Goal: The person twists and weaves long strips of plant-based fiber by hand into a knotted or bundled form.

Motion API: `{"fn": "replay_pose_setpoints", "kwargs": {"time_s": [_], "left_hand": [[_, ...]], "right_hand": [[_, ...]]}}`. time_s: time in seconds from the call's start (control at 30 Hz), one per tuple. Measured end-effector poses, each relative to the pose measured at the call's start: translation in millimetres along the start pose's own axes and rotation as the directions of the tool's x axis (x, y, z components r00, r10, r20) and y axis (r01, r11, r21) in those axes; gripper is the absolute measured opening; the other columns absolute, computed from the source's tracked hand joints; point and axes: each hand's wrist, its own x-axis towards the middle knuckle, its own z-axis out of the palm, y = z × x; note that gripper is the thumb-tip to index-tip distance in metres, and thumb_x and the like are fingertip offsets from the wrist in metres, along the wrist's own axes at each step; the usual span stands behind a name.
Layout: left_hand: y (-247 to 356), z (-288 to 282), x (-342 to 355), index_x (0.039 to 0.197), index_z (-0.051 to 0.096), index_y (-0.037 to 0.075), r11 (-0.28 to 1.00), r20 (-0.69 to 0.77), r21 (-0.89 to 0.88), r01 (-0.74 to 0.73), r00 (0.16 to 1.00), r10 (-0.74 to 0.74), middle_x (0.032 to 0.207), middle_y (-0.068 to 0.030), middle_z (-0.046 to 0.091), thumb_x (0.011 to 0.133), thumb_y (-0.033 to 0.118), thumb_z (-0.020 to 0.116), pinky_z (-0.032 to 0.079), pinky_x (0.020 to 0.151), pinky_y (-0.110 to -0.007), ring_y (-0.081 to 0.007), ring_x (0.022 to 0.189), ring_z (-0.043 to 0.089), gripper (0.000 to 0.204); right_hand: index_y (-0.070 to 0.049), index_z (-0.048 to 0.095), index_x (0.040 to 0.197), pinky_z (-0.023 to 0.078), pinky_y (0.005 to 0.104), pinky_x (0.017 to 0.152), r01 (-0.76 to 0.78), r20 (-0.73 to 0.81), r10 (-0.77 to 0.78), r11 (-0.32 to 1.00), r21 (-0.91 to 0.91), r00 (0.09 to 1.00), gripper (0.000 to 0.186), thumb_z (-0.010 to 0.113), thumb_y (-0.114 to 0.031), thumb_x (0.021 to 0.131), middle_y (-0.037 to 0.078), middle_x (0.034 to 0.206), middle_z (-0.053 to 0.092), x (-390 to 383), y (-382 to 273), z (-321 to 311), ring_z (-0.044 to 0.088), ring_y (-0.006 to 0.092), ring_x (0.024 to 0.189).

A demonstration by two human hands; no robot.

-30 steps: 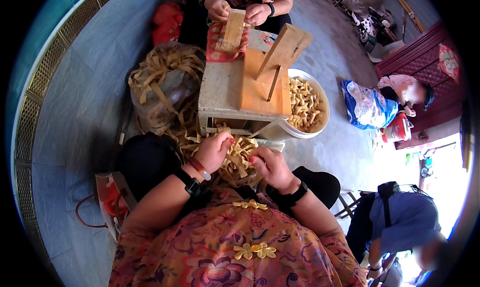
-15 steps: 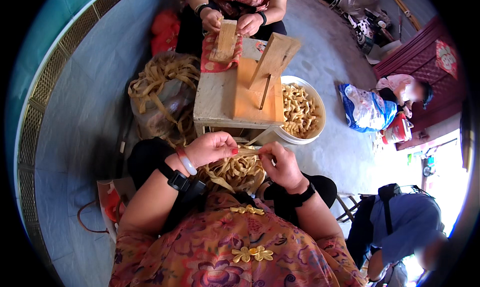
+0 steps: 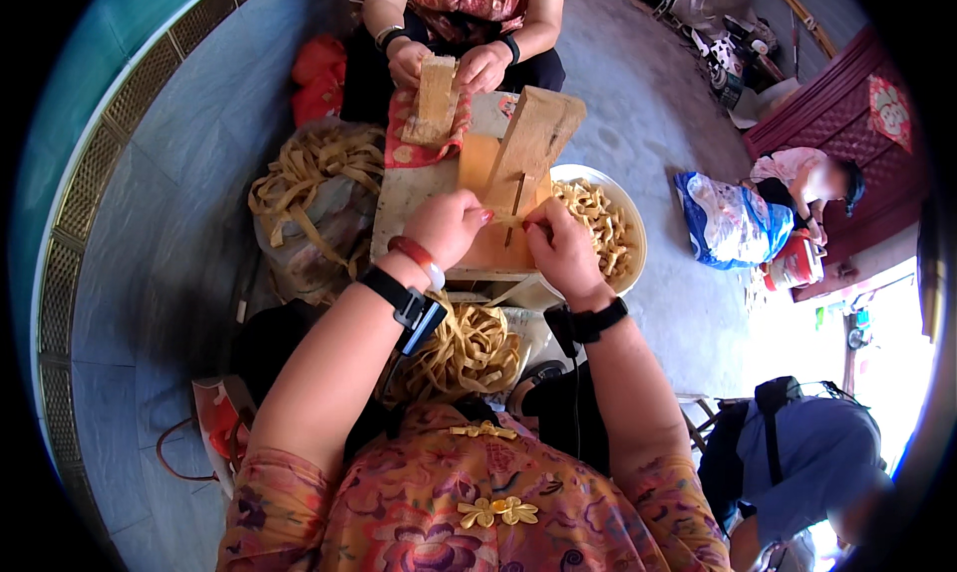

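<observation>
My left hand (image 3: 449, 235) and my right hand (image 3: 561, 248) are raised over the near end of a small table, one on each side of a thin upright metal rod (image 3: 516, 195). Both are closed, thumbs pinched to the fingers. A flat tan strip seems to run between the fingertips, close to the rod, though little of it shows. Behind the rod leans a wooden board (image 3: 538, 124), fixed on an orange-brown wooden base (image 3: 478, 159). Below my forearms lies a heap of loose tan strips (image 3: 471, 351).
A white bucket (image 3: 635, 238) of knotted tan pieces stands right of the table (image 3: 399, 198). On the left, more strips (image 3: 304, 173) top a plastic bag. Across sits a person whose hands (image 3: 478, 69) hold a wooden block (image 3: 436, 99) over red cloth. Other people are at right.
Both my hands have moved forward from above the strip heap to the rod on the table. My view has shifted slightly. The person opposite has tilted the wooden block more upright.
</observation>
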Motion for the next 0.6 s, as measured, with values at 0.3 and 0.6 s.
{"fn": "replay_pose_setpoints", "kwargs": {"time_s": [0.3,0.6], "left_hand": [[-14,-8,-14,0.085,0.059,0.003,0.996,-0.06,0.049,-0.074,0.995,0.077,0.068,-0.0139,0.061,0.087,0.014,0.061,0.045,0.057,-0.035,-0.0254,0.06,0.058,0.011],[11,4,-98,0.09,0.06,0.001,0.945,0.283,-0.305,-0.12,0.936,0.21,0.077,-0.0119,0.064,0.086,0.015,0.063,0.048,0.063,-0.032,-0.0231,0.068,0.061,0.015]], "right_hand": [[-0.008,0.061,0.091,0.05,0.0415,0.065,-0.036,-0.12,0.012,0.98,-0.196,0.993,0.01,0.061,-0.013,0.083,0.014,0.081,0.064,-6,51,-15,0.062,0.0339,0.075],[-0.004,0.058,0.109,0.048,0.037,0.072,0.434,0.173,-0.419,0.899,-0.06,0.892,0.036,0.066,-0.003,0.074,0.012,0.089,0.063,-86,-44,-7,0.061,0.0288,0.08]]}}
